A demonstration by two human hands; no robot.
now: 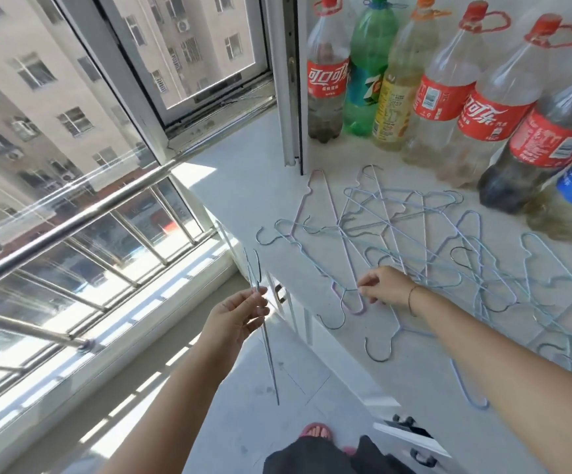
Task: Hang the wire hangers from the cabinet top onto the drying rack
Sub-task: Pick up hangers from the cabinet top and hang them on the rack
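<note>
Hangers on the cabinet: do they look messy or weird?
Yes. The wire hangers lie in a tangled heap on the cabinet top, wires and hooks crossing every way instead of stacked neatly. Nothing looks broken or spilled.

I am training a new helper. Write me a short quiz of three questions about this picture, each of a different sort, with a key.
1. True or false: the left hand is empty.
2. The right hand pinches a hanger that lies: A) on the cabinet top; B) on the floor; C) over the steel bar.
3. Fill in: in the row of bottles, the green bottle stands ___ from the left.
Key: 1 false, it holds wire hangers; 2 A; 3 second.
</note>
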